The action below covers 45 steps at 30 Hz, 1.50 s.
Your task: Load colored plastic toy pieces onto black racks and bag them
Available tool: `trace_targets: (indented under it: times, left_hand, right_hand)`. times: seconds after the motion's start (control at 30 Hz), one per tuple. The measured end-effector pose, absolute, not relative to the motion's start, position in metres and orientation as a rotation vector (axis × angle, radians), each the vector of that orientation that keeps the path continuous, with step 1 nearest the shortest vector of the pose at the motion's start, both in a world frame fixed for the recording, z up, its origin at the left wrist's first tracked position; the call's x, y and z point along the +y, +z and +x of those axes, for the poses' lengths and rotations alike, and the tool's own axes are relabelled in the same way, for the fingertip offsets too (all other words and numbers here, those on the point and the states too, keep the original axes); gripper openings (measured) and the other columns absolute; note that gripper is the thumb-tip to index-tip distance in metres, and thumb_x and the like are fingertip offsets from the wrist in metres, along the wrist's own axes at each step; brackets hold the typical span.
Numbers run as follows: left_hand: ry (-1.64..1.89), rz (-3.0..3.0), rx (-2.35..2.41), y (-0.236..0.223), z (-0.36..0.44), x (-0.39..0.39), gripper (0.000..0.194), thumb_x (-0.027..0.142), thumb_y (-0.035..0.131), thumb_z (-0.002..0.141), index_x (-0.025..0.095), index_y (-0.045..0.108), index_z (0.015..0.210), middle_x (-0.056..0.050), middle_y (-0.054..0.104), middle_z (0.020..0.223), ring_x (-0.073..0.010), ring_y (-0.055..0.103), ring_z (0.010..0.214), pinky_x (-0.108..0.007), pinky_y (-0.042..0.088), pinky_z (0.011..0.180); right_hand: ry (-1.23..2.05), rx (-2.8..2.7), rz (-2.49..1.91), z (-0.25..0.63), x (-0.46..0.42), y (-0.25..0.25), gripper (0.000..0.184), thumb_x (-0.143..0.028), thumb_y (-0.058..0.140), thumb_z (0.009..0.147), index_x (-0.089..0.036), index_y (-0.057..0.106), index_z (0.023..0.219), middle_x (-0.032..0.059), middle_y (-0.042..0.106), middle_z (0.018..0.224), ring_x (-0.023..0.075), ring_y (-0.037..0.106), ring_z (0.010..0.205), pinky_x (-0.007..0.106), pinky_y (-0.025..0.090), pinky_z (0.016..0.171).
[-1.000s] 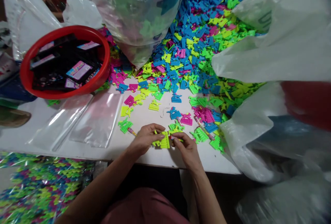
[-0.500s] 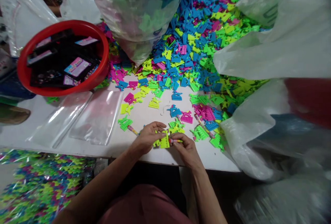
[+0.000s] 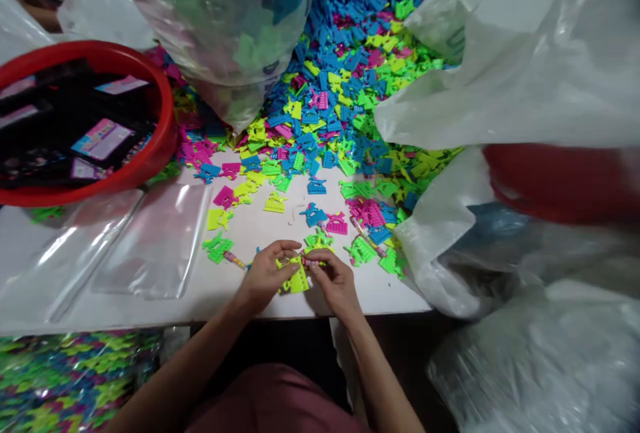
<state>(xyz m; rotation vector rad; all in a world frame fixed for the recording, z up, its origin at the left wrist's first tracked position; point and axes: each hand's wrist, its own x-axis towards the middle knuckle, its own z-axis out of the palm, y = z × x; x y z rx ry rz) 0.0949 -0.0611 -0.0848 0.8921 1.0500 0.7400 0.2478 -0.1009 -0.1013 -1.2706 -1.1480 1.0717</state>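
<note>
My left hand (image 3: 263,277) pinches a flat yellow plastic piece (image 3: 299,279) with a row of small holes, just above the table's front edge. Between the fingers of my right hand (image 3: 336,283) is a small pink-and-yellow patterned tube (image 3: 314,261), its end up against the holed edge of the piece. Whether it sits in a hole I cannot tell. Beyond the hands lie a green piece (image 3: 318,239), a blue piece (image 3: 315,215) and a pink piece (image 3: 337,223). Another patterned tube (image 3: 234,259) rests left of my left hand, beside a green piece (image 3: 218,247).
A large heap of coloured plastic pieces (image 3: 325,96) covers the back of the white table (image 3: 255,219). At left are a red basin (image 3: 167,133) of black packets and clear plastic bags (image 3: 155,246). A full sack (image 3: 225,39) stands behind; white sacks (image 3: 440,246) crowd the right.
The camera view has shifted, so the table and basin appear further left. My hands still hold the yellow piece and the tube together; the piece is now tilted slightly.
</note>
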Motion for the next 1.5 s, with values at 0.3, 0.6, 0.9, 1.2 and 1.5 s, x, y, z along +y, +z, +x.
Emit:
trace_targets:
  times: [0.3,0.6,0.9,1.2,1.5]
  left_hand:
    - [0.764,0.707,0.946,-0.084,0.094,-0.058,0.052,0.021,0.079,0.051,0.016,0.061,0.1,0.001,0.057,0.08,-0.0093,0.057,0.062,-0.021,0.044,0.057]
    - [0.721,0.684,0.903,-0.086,0.1,-0.062,0.055,0.019,0.078,0.051,0.016,0.058,0.102,0.001,0.059,0.076,-0.0103,0.056,0.06,-0.022,0.043,0.055]
    - [0.692,0.757,0.913,-0.1,0.095,-0.061,0.053,0.022,0.074,0.054,0.017,0.057,0.104,0.001,0.057,0.078,-0.011,0.056,0.064,-0.023,0.043,0.059]
    - [0.637,1.182,1.105,-0.084,0.09,-0.067,0.043,0.014,0.059,0.058,0.018,0.063,0.101,-0.001,0.06,0.086,-0.0124,0.055,0.074,-0.023,0.044,0.066]
    - [0.642,1.123,1.068,-0.079,0.085,-0.076,0.042,0.017,0.059,0.06,0.017,0.062,0.102,0.001,0.058,0.08,-0.0107,0.054,0.065,-0.022,0.044,0.06]
  right_hand:
    - [1.292,-1.159,-1.286,0.263,-0.106,-0.111,0.02,-0.04,0.068,0.078,-0.021,0.07,0.086,0.0043,0.069,0.085,0.0175,0.062,0.079,0.027,0.05,0.068]
    - [1.538,-0.747,-1.004,0.252,-0.113,-0.14,0.025,-0.044,0.077,0.069,-0.025,0.07,0.082,0.0009,0.063,0.083,0.0137,0.056,0.074,0.026,0.046,0.068]
    - [1.554,-0.64,-0.939,0.245,-0.115,-0.144,0.023,-0.041,0.078,0.069,-0.024,0.069,0.08,0.0011,0.06,0.085,0.0111,0.053,0.07,0.023,0.044,0.064]
    - [1.24,-1.146,-1.138,0.251,-0.123,-0.128,0.016,-0.038,0.064,0.083,-0.022,0.065,0.082,0.0036,0.06,0.086,0.015,0.054,0.075,0.025,0.043,0.062]
    - [1.151,-1.161,-1.105,0.238,-0.13,-0.117,0.016,-0.037,0.06,0.086,-0.021,0.063,0.081,0.0035,0.06,0.081,0.0158,0.056,0.073,0.026,0.045,0.061]
